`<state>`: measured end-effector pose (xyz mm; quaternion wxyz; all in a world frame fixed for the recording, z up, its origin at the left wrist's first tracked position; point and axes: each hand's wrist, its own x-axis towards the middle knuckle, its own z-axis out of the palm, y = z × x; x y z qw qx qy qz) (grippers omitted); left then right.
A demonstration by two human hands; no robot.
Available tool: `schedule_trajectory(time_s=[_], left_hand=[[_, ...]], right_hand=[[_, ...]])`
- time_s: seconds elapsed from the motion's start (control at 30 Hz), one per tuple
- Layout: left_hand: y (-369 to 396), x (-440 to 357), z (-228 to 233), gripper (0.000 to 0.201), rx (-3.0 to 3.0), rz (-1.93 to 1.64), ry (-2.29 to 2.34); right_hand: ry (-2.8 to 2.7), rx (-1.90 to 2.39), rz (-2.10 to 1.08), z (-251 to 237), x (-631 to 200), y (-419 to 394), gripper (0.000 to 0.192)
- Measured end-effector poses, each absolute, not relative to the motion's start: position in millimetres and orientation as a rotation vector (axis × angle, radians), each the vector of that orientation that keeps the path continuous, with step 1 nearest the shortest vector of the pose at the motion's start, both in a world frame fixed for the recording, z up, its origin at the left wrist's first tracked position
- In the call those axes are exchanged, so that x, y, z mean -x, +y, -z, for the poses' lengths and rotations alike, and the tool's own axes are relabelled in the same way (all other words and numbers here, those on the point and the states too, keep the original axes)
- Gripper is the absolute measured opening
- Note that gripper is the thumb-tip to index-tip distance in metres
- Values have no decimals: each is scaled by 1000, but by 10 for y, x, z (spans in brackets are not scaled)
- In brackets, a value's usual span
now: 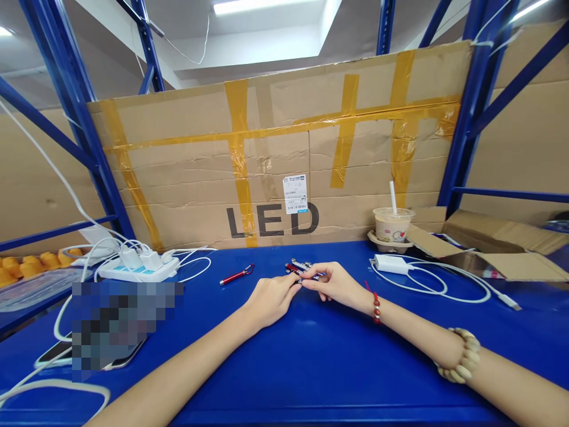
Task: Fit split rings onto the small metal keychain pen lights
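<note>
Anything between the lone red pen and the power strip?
No. Head view shows only bare blue tabletop between the red pen and the white power strip, apart from its white cable loop.

Small pens point(301, 268) betw. the two hands: bunched, too small to count; fingers point(311, 280) of right hand point(334, 284) cover part of the bunch, so the grip can't be made out. Left hand point(269, 299) fingertips hidden where they meet the right's. Both forearms cut off by bottom edge. Pixelated block point(120, 323) hides most of a phone-like device point(128, 356) on the surface point(311, 356). White label point(295, 194) on cardboard: print too small to read. Orange items point(26, 265) at far left cut by edge, partly blurred. White cables point(26, 391) run out of frame at lower left.
</note>
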<state>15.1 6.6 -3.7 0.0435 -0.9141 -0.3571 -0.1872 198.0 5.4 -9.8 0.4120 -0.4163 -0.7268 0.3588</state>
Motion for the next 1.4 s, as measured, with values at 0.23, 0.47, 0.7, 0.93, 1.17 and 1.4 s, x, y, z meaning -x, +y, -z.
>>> schedule_trajectory(time_s=[0.23,0.47,0.7,0.93,1.17,1.4], left_hand=[[67,-159,31,27,2824,578,-1109],[58,-165,29,27,2821,606,-1117],[63,-167,34,27,2802,591,-1146],[63,-167,21,28,2809,605,-1174],[94,-139,49,29,2773,631,-1131],[127,-107,51,28,2679,591,-1142]], right_hand=[[-1796,1051,-921,72,-1980,39,39],[-1756,1050,-968,70,-1976,36,38],[-1731,1039,-989,74,-1961,42,39],[-1725,1029,-987,63,-1953,29,42],[-1776,1078,-952,63,-1928,10,41],[-1851,1083,-849,90,-1936,21,39]])
